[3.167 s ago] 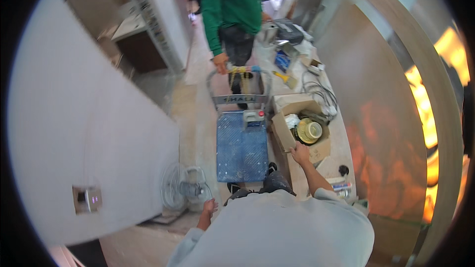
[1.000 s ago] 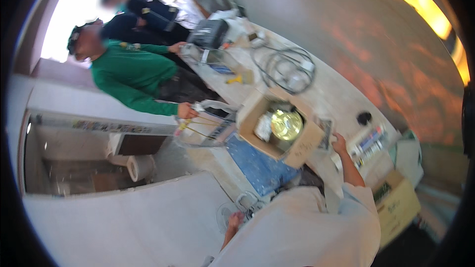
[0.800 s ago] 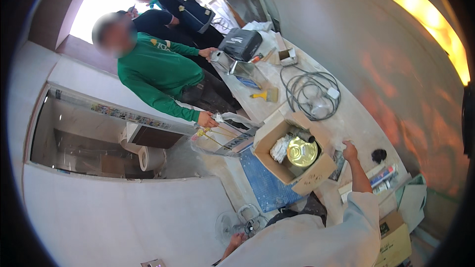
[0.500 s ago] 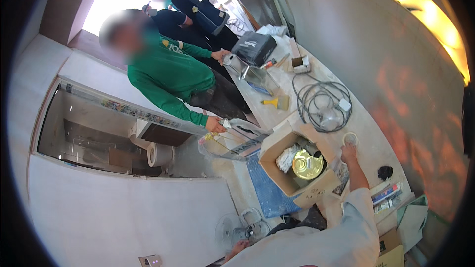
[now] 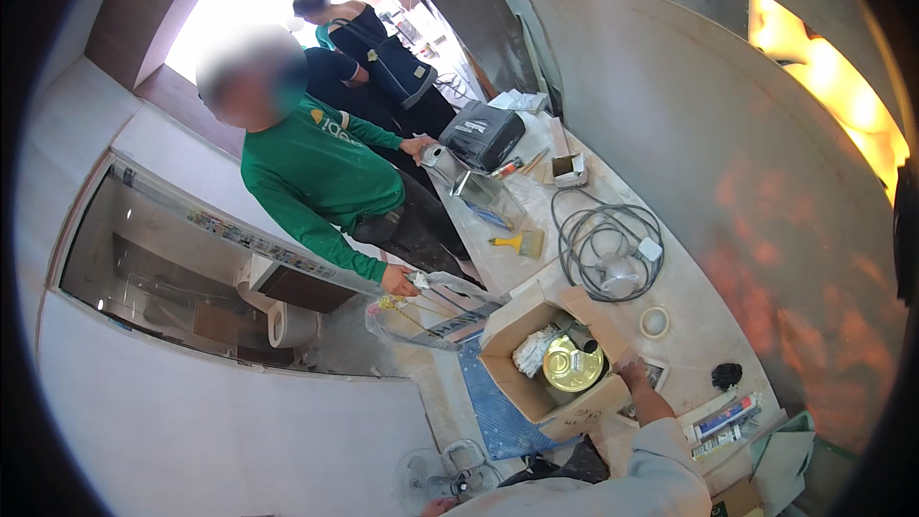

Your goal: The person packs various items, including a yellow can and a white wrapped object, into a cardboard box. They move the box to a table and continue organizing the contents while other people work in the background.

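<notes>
My right hand point(image 5: 633, 374) is at the right side of an open cardboard box point(image 5: 522, 400), fingers stretched out beside its wall and seemingly holding nothing. Inside the box are a round gold-coloured can point(image 5: 574, 366), a white crumpled cloth point(image 5: 535, 352) and a dark cylindrical piece point(image 5: 591, 347). A roll of tape point(image 5: 655, 323) lies flat on the worktop beyond this hand. Only a bit of my left hand point(image 5: 439, 506) shows at the lower edge, next to a small clear-bladed fan point(image 5: 421, 475); its fingers are too hidden to read.
Along the curved worktop point(image 5: 704, 354) lie a coiled grey cable point(image 5: 574, 263), a yellow-handled brush point(image 5: 520, 243), a black case point(image 5: 481, 134) and sealant tubes point(image 5: 726, 418). Across it, a person in green point(image 5: 325, 182) holds a clear plastic bag point(image 5: 431, 314). More people stand behind.
My right hand has left the tape roll and moved back toward the box's side. The tape roll stays on the worktop. The whole view has shifted slightly.
</notes>
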`<state>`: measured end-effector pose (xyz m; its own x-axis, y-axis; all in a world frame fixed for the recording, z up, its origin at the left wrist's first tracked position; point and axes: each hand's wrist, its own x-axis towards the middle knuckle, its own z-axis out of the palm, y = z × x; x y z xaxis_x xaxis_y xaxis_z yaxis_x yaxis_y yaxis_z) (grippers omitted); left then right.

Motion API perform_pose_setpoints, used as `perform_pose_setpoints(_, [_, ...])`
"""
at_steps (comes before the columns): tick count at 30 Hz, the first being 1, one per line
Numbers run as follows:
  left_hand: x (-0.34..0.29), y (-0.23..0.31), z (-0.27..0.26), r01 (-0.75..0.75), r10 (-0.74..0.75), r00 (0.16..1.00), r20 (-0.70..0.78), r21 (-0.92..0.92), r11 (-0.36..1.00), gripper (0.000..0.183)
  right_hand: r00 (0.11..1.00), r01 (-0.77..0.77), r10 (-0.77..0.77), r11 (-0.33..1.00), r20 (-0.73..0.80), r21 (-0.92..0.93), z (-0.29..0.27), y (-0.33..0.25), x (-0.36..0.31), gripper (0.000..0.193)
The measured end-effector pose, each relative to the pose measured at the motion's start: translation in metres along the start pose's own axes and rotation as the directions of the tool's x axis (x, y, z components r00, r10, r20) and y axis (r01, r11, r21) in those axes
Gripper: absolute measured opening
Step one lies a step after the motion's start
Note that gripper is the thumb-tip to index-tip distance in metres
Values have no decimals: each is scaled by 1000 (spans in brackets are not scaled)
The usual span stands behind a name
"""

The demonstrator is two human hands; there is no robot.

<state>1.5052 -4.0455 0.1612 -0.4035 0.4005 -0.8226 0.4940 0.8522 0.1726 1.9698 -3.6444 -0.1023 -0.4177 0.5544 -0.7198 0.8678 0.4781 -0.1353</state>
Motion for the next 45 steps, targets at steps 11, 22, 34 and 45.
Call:
perform_pose_setpoints(11, [8,-4,2,-47,46,998,44,29,998,35,983,-171,160,975,85,143,24,33,-60,39])
perform_pose_setpoints(22, [10,-1,-5,21,8,996,90,-319,948,34,696,191,713,-77,-80,979,35,46,-80,24])
perform_pose_setpoints(34, [45,-75,17,-113,104,993,-46,-539,834,38,411,469,705,380,-578,797,-220,-46,-124,52])
perform_pose_setpoints(45, [42,-107,49,-28,56,998,36,-535,844,37,549,-220,315,948,-774,230,-222,-168,-123,40])
